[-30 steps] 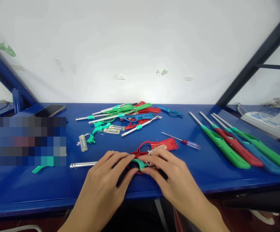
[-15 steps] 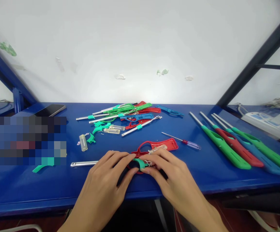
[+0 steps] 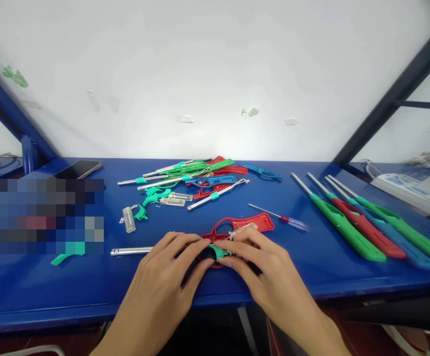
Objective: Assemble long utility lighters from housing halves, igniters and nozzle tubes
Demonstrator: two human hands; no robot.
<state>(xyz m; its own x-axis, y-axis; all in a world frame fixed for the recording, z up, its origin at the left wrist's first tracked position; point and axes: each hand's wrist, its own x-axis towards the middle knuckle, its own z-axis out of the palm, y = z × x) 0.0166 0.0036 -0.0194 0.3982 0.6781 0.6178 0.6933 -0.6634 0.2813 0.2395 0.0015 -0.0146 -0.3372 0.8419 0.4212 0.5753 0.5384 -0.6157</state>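
In front of me lies a red lighter half-shell (image 3: pixel 262 222) with a curved green trigger (image 3: pixel 219 252) at its finger loop. My left hand (image 3: pixel 161 277) pinches the trigger's left side between thumb and forefinger, its other fingers over the red part. From the right, my right hand (image 3: pixel 272 269) grips the trigger's other end with thumb and fingertips, close to some thin wires. A clear fuel tank (image 3: pixel 247 228) rests on the shell behind my right fingers. Leftward from under my left hand sticks a metal tube (image 3: pixel 131 251). My fingers hide the joint between the parts.
A screwdriver (image 3: pixel 294 223) lies behind my right hand. Several assembled lighters (image 3: pixel 352 232) line the right side. Loose shells and tubes (image 3: pixel 215 180) are heaped at the back. A small tank (image 3: pixel 128 220) and green pieces (image 3: pixel 140 213) lie left. A phone (image 3: pixel 77 170) sits behind a blurred patch.
The green trigger has turned slightly between my fingertips and sits a little lower in the red shell. Both hands stay almost in place; the whole view has shifted very slightly.
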